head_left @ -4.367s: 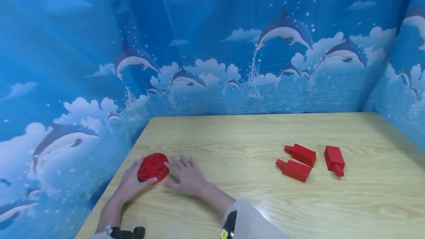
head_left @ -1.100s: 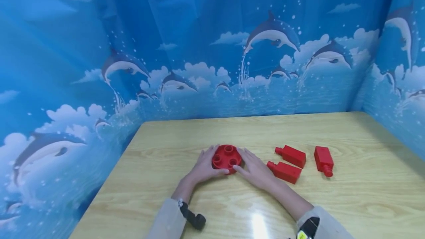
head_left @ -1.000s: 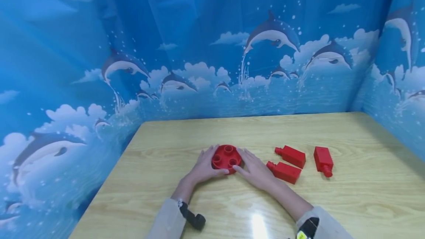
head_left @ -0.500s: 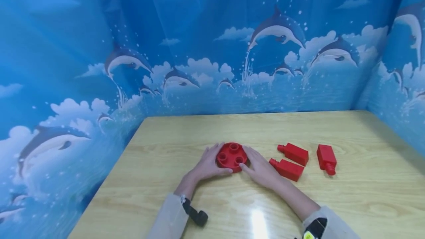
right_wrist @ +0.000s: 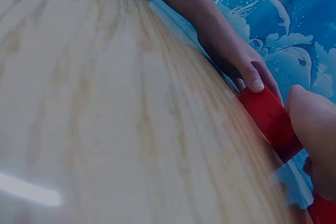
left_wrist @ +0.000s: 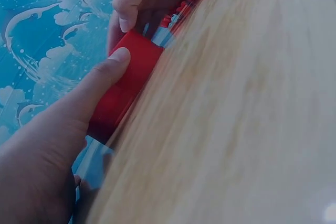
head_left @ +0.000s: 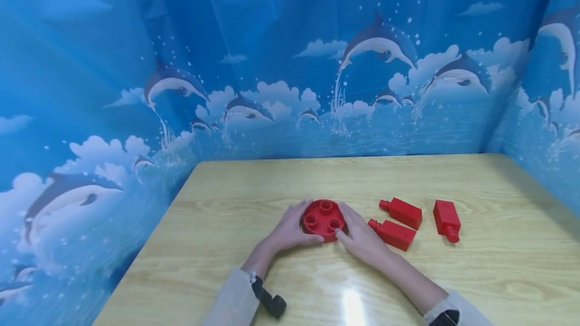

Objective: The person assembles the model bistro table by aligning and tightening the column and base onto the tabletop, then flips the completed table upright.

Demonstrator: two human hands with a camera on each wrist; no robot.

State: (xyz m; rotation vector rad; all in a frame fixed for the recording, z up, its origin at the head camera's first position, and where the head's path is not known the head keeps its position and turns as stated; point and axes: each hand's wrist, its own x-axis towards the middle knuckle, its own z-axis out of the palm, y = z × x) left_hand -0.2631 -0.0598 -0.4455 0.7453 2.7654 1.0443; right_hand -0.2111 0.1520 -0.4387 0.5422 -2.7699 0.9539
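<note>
A round red base (head_left: 323, 219) with three raised ring-shaped sockets stands in the middle of the table. My left hand (head_left: 290, 229) grips its left side, fingers round the far edge and thumb along the near one. From the right, my right hand (head_left: 362, 239) holds it too, with the thumb at the near rim. In the left wrist view the thumb lies flat on the red side wall (left_wrist: 137, 64). The same wall (right_wrist: 269, 121) shows between both hands in the right wrist view. The fingers behind the base are partly hidden.
Just right of my right hand lie two red box-shaped pieces with round necks, a far one (head_left: 404, 212) and a near one (head_left: 396, 235). A third such piece (head_left: 447, 217) is farther right. A dolphin-print curtain (head_left: 290, 135) runs behind the wooden table (head_left: 254, 180).
Since the oldest frame the red base has moved from the table's left side to the middle. My right hand, then spread beside it, now holds it. The three red pieces lie as before.
</note>
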